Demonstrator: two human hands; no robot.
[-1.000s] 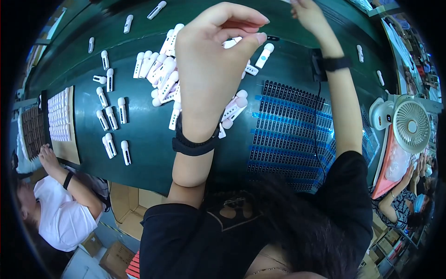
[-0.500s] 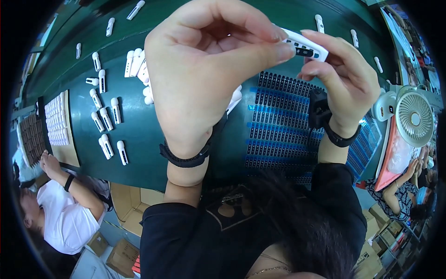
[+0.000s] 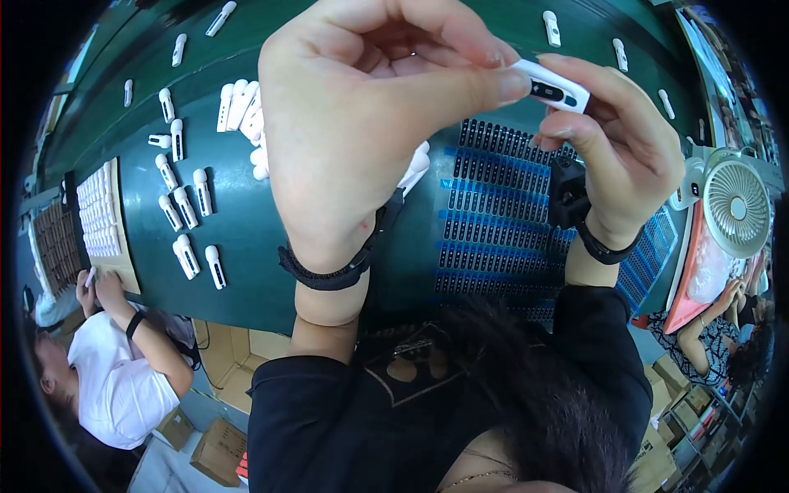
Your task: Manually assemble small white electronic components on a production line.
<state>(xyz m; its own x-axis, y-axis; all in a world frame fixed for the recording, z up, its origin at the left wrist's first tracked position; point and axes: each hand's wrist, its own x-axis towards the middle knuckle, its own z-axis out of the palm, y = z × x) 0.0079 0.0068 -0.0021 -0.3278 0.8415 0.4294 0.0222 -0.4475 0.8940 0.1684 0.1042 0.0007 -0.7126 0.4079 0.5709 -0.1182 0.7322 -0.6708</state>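
Note:
A small white wand-shaped device (image 3: 575, 97) with a black strip panel is held up in front of me between both hands. The thumb of my left hand (image 3: 353, 123) presses on the panel's left part and its forefinger lies behind, hiding that end. On the other end, the fingers and thumb of my right hand (image 3: 629, 135) grip the white body. Below my right hand lie sheets of black strip stickers (image 3: 493, 201) on blue backing. Behind my left hand, a pile of white wand devices (image 3: 238, 107) is partly hidden.
Several finished-looking wands (image 3: 203, 192) lie spread on the green table (image 3: 263, 271) at left. More wands (image 3: 551, 29) lie on the far green strip. A white fan (image 3: 734, 205) stands at right. At left, a co-worker (image 3: 123, 378) sits beside a tray of wands (image 3: 99, 214).
Both hands and the device have shifted slightly right. My left thumb now covers more of the panel. Wands on the far strip have moved left. The left co-worker's second hand has come into view.

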